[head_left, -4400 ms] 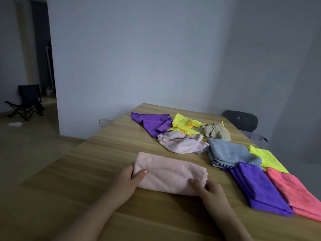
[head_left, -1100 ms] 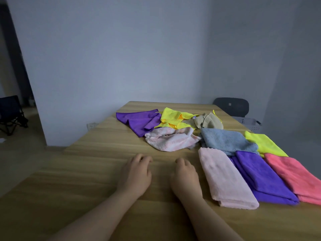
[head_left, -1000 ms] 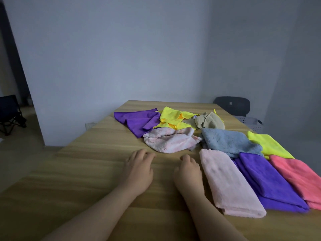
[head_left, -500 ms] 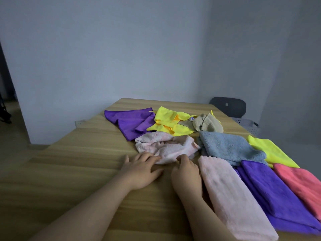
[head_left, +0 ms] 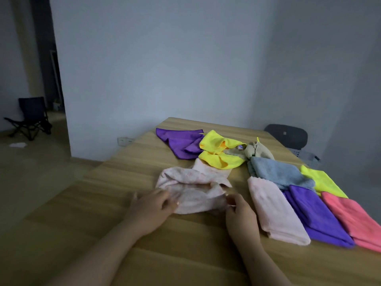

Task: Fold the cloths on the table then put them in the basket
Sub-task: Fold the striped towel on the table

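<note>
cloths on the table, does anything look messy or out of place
Nothing spilled or damaged. The crumpled pink cloth lies bunched mid-table, and the unfolded purple cloth, rumpled yellow cloth and beige cloth overlap in a heap at the far end, unlike the folded pink cloth and its neat row on the right.

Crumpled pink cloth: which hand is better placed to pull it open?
Right, probably. The right hand seems to pinch the crumpled pink cloth at its near right corner, ready to pull; the left hand only rests on its near left edge.
</note>
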`<state>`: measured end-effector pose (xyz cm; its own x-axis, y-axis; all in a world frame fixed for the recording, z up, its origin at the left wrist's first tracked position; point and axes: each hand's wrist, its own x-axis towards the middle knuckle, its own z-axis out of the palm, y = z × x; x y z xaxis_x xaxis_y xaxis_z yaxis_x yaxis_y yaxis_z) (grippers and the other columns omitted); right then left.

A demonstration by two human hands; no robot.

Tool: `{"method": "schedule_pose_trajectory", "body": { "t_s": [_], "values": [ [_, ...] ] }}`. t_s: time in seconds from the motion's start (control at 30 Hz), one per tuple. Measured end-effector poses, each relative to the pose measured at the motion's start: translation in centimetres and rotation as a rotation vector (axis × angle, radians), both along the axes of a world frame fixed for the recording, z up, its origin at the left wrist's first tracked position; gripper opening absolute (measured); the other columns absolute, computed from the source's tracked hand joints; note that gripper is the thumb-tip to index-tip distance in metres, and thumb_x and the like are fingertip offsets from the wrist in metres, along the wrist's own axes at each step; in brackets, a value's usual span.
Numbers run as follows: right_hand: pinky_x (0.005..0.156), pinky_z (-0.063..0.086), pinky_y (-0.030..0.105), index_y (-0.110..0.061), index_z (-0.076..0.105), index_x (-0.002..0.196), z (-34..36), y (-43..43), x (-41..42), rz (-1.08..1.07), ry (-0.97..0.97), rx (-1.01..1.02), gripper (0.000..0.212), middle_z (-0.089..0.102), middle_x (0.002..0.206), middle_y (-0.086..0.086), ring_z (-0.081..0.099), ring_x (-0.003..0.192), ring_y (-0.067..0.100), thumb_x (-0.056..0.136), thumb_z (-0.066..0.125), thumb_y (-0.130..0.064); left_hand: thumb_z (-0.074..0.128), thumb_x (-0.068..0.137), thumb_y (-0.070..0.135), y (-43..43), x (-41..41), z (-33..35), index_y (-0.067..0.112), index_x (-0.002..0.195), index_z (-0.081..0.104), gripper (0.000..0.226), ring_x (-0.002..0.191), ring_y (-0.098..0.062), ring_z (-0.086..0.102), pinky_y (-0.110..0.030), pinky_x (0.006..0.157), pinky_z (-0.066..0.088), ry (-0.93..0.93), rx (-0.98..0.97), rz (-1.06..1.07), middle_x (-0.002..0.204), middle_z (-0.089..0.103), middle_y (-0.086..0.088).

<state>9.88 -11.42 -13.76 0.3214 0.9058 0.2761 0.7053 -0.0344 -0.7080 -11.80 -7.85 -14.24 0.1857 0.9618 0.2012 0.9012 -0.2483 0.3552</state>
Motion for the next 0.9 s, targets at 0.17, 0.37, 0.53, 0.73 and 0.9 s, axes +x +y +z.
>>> {"method": "schedule_pose_trajectory", "body": {
  "t_s": [0.17,0.37,0.53,0.73,0.9],
  "values": [
    [0.074,0.035,0.023,-0.020,0.056,0.109,-0.4,-2.4,-0.5,0.019,0.067,-0.007,0.031,0.062,0.109,-0.002,0.048,0.090,0.010,0.086,0.042,-0.004,0.036,0.093,0.051,-1.8,-2.0,0.0,0.028,0.114,0.059,0.038,0.104,-0.027,0.058,-0.038,0.094,0.042,-0.427,0.119,0.304,0.114,0.065,-0.004],
    [0.077,0.039,0.024,-0.020,0.056,0.114,-0.3,-2.8,-0.8,0.025,0.065,-0.014,0.034,0.061,0.113,-0.002,0.054,0.099,0.014,0.086,0.044,-0.005,0.037,0.088,0.063,-3.1,0.1,-0.8,0.054,0.134,0.029,0.048,0.142,-0.006,0.010,-0.040,0.113,0.009,0.086,-0.040,-0.246,0.151,0.020,0.022],
    [0.083,0.040,0.026,-0.020,0.056,0.115,-0.3,-2.6,-0.6,0.040,0.103,0.047,0.034,0.058,0.118,-0.001,0.052,0.105,0.015,0.086,0.046,-0.007,0.044,0.066,0.064,-3.2,0.4,-0.4,0.023,0.083,0.070,0.052,0.106,-0.007,0.057,-0.036,0.101,0.038,-0.478,-0.157,-0.391,0.108,0.069,0.001],
    [0.100,0.031,0.034,-0.035,0.045,0.130,-0.1,-2.7,-0.7,0.035,-0.198,-0.022,0.049,0.043,0.138,-0.011,0.036,0.121,0.021,0.083,0.053,-0.025,0.070,0.073,0.046,-2.4,-1.9,1.6,0.035,0.069,0.063,0.013,0.080,-0.002,0.055,-0.034,0.082,0.046,-0.263,-0.204,-0.356,0.082,0.062,0.006],
    [0.093,0.031,0.031,-0.038,0.056,0.114,-0.2,-2.4,-1.1,0.047,-0.411,-0.098,0.029,0.052,0.115,-0.009,0.038,0.112,0.017,0.086,0.047,-0.038,0.043,0.090,0.013,-2.0,-2.5,4.1,0.047,0.121,0.048,0.046,0.121,-0.015,0.037,-0.034,0.099,0.030,0.282,-0.115,-0.122,0.139,0.039,0.011]
  ]
}}
